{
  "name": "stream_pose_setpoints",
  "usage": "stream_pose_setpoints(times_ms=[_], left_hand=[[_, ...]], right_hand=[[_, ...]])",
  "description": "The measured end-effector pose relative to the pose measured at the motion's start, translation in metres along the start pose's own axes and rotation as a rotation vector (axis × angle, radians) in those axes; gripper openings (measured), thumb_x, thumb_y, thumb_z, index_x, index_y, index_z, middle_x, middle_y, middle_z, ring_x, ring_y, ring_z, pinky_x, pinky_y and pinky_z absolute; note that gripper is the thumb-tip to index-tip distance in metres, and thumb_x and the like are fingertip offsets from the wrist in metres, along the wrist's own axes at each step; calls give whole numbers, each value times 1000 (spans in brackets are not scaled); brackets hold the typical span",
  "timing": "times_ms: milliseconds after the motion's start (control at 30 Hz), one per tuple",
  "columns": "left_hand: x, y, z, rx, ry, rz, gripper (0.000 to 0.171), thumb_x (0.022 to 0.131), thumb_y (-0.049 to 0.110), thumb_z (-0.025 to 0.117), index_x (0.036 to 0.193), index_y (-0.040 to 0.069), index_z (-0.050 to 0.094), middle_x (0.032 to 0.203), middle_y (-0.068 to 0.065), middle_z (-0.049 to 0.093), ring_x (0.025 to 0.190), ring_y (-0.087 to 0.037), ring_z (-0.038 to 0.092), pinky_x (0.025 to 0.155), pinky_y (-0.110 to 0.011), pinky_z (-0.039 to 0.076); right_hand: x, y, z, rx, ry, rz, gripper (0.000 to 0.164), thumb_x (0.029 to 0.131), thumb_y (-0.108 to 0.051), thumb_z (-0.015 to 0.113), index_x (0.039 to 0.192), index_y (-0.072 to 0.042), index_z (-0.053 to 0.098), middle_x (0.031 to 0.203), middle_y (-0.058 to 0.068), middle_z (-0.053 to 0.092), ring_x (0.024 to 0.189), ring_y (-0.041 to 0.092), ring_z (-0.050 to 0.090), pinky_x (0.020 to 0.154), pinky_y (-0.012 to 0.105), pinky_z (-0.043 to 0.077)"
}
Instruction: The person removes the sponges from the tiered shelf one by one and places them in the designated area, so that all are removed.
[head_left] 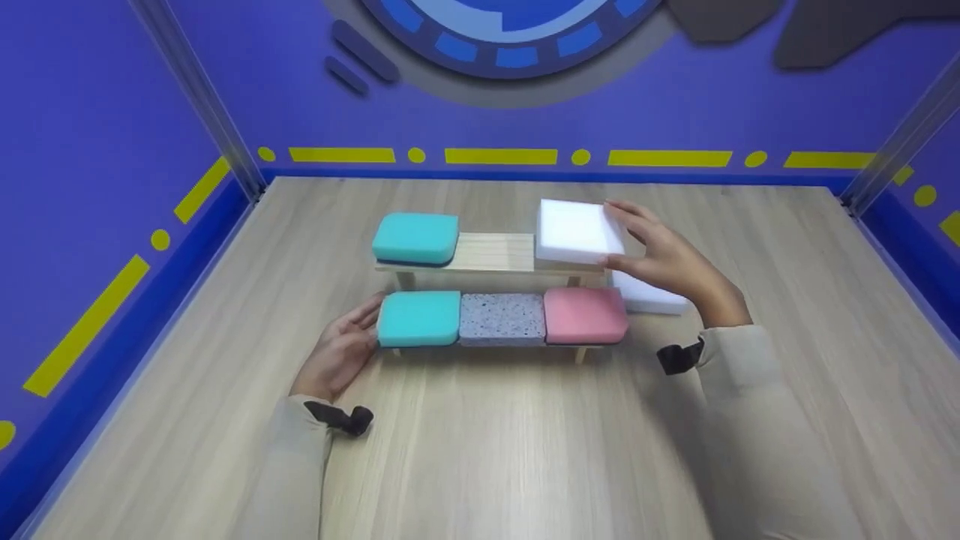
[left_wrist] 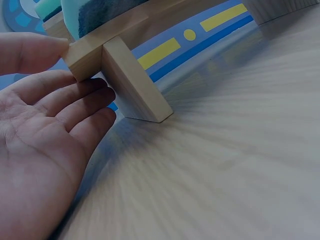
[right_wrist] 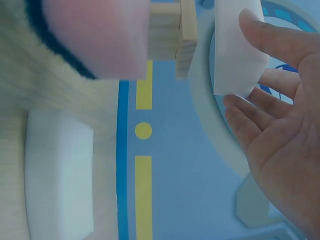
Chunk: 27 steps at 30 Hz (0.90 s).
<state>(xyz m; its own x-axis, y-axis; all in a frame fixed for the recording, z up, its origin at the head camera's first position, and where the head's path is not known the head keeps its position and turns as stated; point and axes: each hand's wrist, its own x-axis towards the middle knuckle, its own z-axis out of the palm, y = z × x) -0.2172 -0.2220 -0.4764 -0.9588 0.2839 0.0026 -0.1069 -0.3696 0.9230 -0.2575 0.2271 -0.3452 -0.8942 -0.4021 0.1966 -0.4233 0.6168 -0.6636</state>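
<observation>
My right hand grips a white sponge block, thumb and fingers at its right side. The block is at the right end of the rear wooden shelf; in the right wrist view it appears beyond the shelf's edge. A teal sponge sits on that shelf's left end. My left hand pinches the left end of the front wooden shelf, thumb against the board's end and fingers beneath, beside the leg. On this shelf stand a second teal sponge, a speckled grey sponge and a pink sponge, side by side.
Another white block lies on the table behind the pink sponge, below my right hand. The wood-grain table is bounded by blue panels with yellow markings at the back and sides.
</observation>
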Motion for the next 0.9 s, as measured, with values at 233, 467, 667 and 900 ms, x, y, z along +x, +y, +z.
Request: stream_pose_setpoints(times_ms=[233,467,667,900], left_hand=[[0,2,1,-8,3,-19,63,90,-11,41,150,-4,23,154,-20,27,124,-8,51,101,-20,43],[1,1,0,7,-8,-13,65,88,-13,40,150,-5,20,154,-22,26,123,-8,52,100,-20,43],[0,1,1,-9,5,-16,64,89,-13,40,150,-5,23,155,-22,25,124,-8,51,102,-20,43],[0,1,1,6,-4,-15,67,87,-14,38,150,-7,19,157,-24,19,123,-6,51,101,-20,43]], right_hand=[[-7,9,-8,6,15,6,71,87,-11,69,147,2,34,154,19,28,140,37,29,115,52,26],[-15,18,-16,100,15,-2,71,86,1,66,147,5,30,155,21,23,138,37,30,112,51,28],[-21,25,-22,133,10,22,75,86,5,64,149,5,24,157,20,17,138,37,28,107,46,32],[-28,30,-28,107,19,44,74,87,7,62,150,4,24,157,20,18,139,38,28,105,45,33]])
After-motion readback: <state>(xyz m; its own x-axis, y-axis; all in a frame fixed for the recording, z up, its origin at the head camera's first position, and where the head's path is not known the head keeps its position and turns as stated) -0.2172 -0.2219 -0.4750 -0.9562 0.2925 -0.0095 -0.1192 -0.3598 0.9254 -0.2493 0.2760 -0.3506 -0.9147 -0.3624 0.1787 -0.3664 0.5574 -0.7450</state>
